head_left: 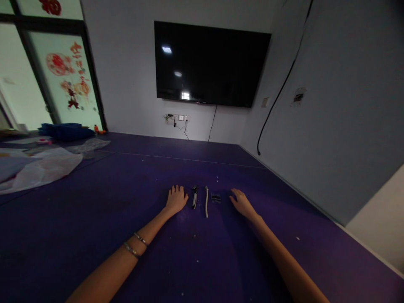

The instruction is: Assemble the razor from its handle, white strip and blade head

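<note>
My left hand [176, 200] lies palm down on the purple surface [151, 252], its fingers spread and nothing in them. Just right of it is a slim tool with a pale handle and a dark end [195, 198], perhaps a razor or a peeler. A thin off-white curved stick [206, 202] lies beside that, roughly parallel. Then comes a small dark flat packet [216, 198] with a clear-looking cover; its contents are too small to tell. My right hand [242, 202] rests to the right of the packet, fingers stretched out and apart from it, holding nothing.
White plastic sheeting [47, 168] and a dark blue bundle [67, 131] lie at the far left. A black television [211, 63] hangs on the back wall above sockets [181, 118]. A black cable [280, 88] hangs down the right wall. Small white specks dot the surface.
</note>
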A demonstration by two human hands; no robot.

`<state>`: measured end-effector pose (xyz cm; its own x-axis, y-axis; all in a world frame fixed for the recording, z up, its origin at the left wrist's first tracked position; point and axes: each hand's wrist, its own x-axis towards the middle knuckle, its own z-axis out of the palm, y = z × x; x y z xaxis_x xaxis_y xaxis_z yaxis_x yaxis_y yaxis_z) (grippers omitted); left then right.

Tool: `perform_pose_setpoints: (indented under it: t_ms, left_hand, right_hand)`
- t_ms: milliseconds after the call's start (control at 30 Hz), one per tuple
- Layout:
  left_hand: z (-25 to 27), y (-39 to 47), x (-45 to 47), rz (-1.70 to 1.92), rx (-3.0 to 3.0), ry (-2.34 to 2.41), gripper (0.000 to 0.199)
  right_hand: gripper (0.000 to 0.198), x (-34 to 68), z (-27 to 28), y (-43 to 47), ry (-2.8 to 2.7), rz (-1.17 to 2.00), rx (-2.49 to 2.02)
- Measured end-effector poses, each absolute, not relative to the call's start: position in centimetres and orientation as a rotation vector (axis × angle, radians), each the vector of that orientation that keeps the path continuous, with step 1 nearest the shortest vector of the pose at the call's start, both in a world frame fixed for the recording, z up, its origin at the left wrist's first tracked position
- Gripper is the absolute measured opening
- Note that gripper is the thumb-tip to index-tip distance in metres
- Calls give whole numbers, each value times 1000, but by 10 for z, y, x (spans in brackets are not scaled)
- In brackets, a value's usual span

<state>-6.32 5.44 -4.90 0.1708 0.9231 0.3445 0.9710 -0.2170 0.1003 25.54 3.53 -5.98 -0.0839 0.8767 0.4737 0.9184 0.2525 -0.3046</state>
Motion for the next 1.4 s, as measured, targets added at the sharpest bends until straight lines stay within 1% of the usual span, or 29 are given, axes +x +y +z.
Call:
perform_pose_setpoints:
  t_ms: [133, 267, 433, 1133, 1267, 1400]
  left_hand:
    - [-51, 56, -64, -497, -2275, -1873, 46]
    - [-52, 56, -64, -478, -2281, -1871, 46]
    - [-51, 56, -65, -451, -2296, -1879, 49]
    - [-52, 55, -66, -443, -2292, -1867, 48]
    - [-41, 47, -64, -539, -2248, -1838, 46]
    - [-22, 35, -57, -652, -2300, -1741, 39]
  right_hand:
    - [42, 272, -69, 23, -2016, -141, -1721]
    - [44, 270, -67, 14, -2045, -154, -1787]
    - [44, 265, -61, 10, -2048, -161, -1794]
    - [43, 267, -65, 9, -2037, -160, -1761]
    - [44, 266, -62, 7, -2038, -147, -1800]
    - [43, 265, -61, 8, -2028, -138, -1812]
